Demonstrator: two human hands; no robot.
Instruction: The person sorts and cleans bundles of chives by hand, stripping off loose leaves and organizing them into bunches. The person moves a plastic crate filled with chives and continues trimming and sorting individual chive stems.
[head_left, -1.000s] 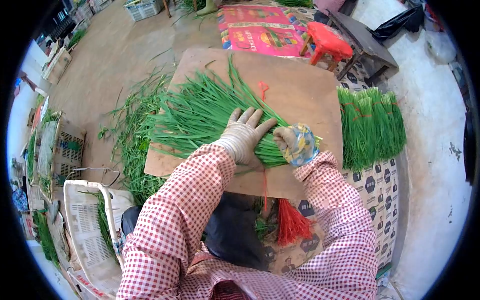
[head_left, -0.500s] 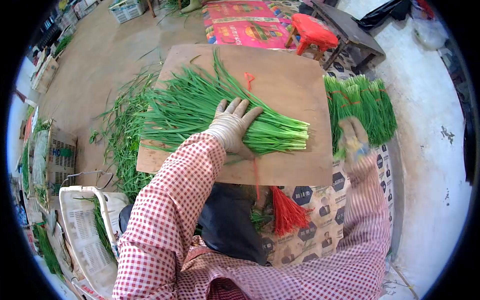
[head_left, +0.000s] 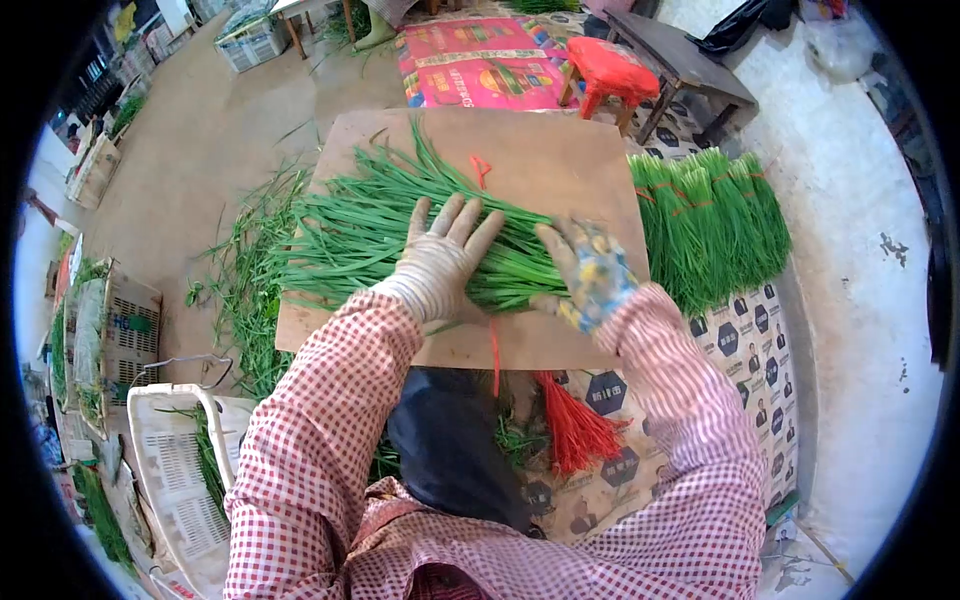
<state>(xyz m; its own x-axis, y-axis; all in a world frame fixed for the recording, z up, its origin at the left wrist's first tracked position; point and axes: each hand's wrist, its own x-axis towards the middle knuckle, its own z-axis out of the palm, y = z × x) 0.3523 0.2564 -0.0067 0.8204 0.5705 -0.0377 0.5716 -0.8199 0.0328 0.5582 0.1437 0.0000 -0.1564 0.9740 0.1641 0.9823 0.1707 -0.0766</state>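
A loose bunch of garlic chives (head_left: 350,235) lies across the brown board (head_left: 400,345), leaf tips to the left. My left hand (head_left: 440,260), in a pale glove, rests flat on its middle with fingers spread. At the stem end, my right hand (head_left: 590,275), in a stained glove, clasps the bunch between thumb and fingers, hiding the cut ends. A red tie (head_left: 495,357) runs under the bunch, its other end showing beyond the leaves. Tied chive bundles (head_left: 715,225) stand to the right of the board.
Red ties (head_left: 575,430) hang below the board's near edge. A white basket (head_left: 180,480) stands at lower left, beside scattered leaves (head_left: 255,300) on the floor. Beyond the board are a red stool (head_left: 610,70) and a dark bench (head_left: 685,65). A white wall (head_left: 860,300) bounds the right.
My right hand has moved left from beside the tied bundles to the stem ends of the loose bunch. My left hand stays on the bunch. The view has shifted slightly.
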